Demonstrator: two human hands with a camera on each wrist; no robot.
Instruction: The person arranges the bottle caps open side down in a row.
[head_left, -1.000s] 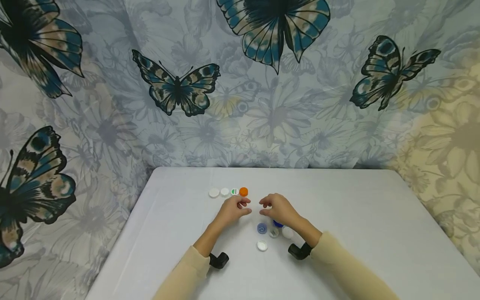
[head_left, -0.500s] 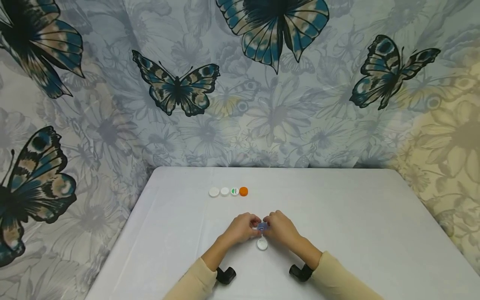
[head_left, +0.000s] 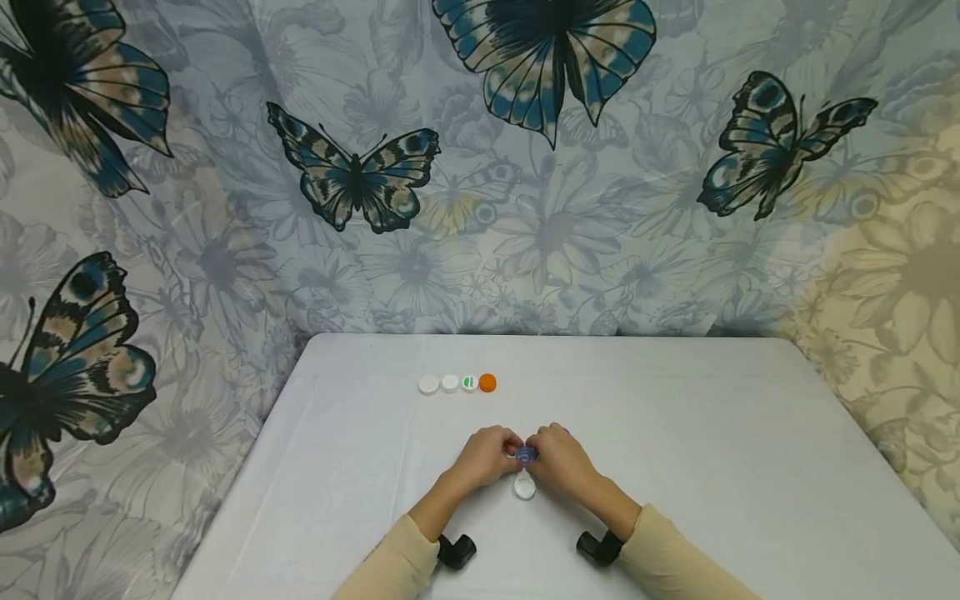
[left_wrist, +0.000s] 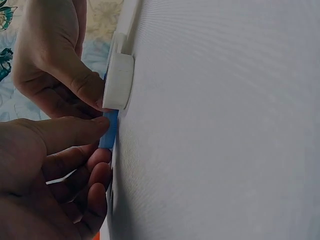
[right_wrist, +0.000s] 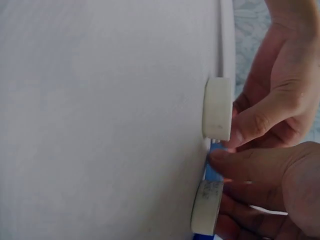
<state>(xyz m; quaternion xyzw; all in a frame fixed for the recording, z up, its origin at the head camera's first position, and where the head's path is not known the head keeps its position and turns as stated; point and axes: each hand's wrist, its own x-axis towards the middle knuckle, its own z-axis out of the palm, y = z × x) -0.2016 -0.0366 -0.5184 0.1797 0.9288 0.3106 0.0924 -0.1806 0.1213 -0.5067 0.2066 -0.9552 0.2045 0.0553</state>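
In the head view a light blue bottle cap (head_left: 525, 454) lies between my two hands. My left hand (head_left: 486, 457) pinches its left side with thumb and fingers, and my right hand (head_left: 566, 462) pinches the right side. Seen from the left wrist, the blue cap stays low at the table surface, with a thumb of each hand close to it. Just in front of the hands sits a white cap (head_left: 524, 487). The right wrist view shows another white cap (right_wrist: 206, 207) and a sliver of a dark blue cap (right_wrist: 204, 237) beside my right fingers; in the head view the right hand mostly hides these.
Farther back on the white table (head_left: 675, 417) stands a row of caps: two white ones (head_left: 428, 384), a white-and-green one (head_left: 470, 383) and an orange one (head_left: 487, 382). A butterfly-print cloth (head_left: 480, 275) hangs behind the table.
A second ago both hands hovered apart near the orange cap. They came down toward me and took hold of the light blue cap; over the last half second they barely move.
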